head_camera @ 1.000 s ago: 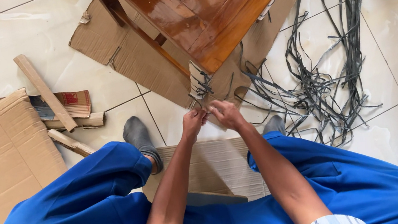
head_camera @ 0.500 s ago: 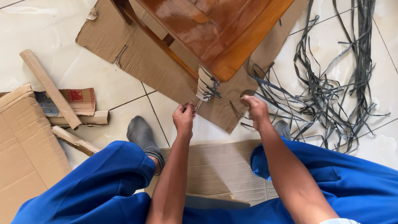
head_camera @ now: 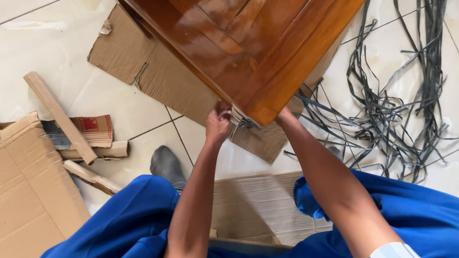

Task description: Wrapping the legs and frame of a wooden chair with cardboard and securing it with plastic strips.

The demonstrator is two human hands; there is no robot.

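Tiled floor (head_camera: 42, 29) below, you are pinching grey strapping (head_camera: 243, 124) with your left hand (head_camera: 217, 123) under the wooden table (head_camera: 263, 25) corner at frame centre; your right hand (head_camera: 285, 117) is hidden, grip unclear.

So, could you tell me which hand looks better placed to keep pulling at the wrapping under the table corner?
Probably the left hand: it shows at the wrapped leg, while the right hand is hidden under the wooden table.

Counts from my head view

I count one polished wooden table (head_camera: 263, 20), two hands at its near corner, the left hand (head_camera: 218, 123) and the right hand (head_camera: 285, 117), and one grey-socked foot (head_camera: 166, 165). Three flat cardboard sheets: big sheet (head_camera: 10, 197), sheet under the table (head_camera: 159, 79), ribbed sheet (head_camera: 256, 201). Three narrow cardboard strips (head_camera: 60, 117). One tangle of grey strapping (head_camera: 396, 108), strands too many to count.
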